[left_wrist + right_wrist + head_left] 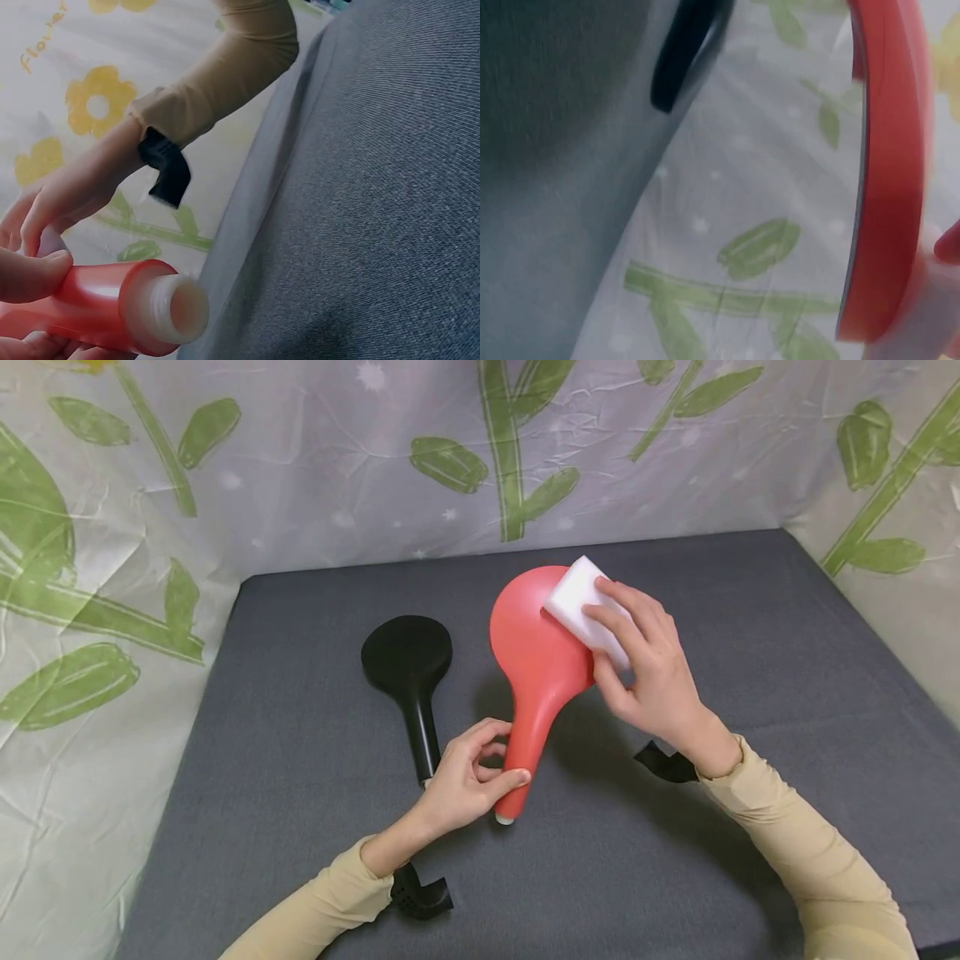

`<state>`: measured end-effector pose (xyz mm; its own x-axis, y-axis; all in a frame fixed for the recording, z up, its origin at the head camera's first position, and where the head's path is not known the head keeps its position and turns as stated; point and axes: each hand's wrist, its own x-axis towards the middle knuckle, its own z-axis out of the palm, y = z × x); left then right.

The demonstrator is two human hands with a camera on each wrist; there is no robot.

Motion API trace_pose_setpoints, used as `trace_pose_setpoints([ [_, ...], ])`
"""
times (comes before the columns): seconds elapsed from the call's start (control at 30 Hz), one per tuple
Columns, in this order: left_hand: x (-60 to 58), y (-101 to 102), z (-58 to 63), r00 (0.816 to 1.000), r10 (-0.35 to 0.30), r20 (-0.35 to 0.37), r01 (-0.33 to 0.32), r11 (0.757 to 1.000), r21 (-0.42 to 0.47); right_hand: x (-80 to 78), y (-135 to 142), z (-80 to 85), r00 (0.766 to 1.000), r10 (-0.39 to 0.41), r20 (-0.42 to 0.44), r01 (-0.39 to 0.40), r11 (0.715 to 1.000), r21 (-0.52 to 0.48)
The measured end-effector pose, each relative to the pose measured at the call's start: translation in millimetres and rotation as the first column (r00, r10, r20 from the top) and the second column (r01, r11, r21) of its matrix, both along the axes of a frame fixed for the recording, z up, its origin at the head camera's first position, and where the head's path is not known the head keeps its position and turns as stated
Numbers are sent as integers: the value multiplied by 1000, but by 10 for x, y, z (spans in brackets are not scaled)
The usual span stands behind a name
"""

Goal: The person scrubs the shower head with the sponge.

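Head view: your left hand (471,783) curls round one red shower head (534,639); your right hand (654,677) pinches one white sponge (576,602) against it — one black shower head (407,653) lies beyond your left.

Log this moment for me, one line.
Left hand: grips red shower head by handle | Right hand: holds white sponge against its round face | Black shower head: lies on gray table, left of red one
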<state>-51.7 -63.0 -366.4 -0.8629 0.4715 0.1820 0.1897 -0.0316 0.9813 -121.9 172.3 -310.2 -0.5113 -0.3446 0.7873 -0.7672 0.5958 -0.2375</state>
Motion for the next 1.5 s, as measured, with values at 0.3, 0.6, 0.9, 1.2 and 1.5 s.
trace_pose_setpoints([
  [0.3,43,26,-30,1000,-7,-25,6,1000,-23,-94,86,30,996,-46,82,51,997,-59],
  [0.6,-22,-15,-4,997,-31,69,22,991,129,175,-129,-157,998,51,-48,-49,998,33],
  [0.9,-75,-50,-51,968,-149,203,83,949,303,258,-281,-287,972,214,-98,-204,974,103],
  [1.2,-77,-42,-42,934,-290,208,195,903,382,9,-120,-179,996,92,-20,-94,973,-210],
  [1.5,-69,-49,-18,909,-364,201,248,862,442,137,-248,-301,981,158,-113,-175,971,-162],
])
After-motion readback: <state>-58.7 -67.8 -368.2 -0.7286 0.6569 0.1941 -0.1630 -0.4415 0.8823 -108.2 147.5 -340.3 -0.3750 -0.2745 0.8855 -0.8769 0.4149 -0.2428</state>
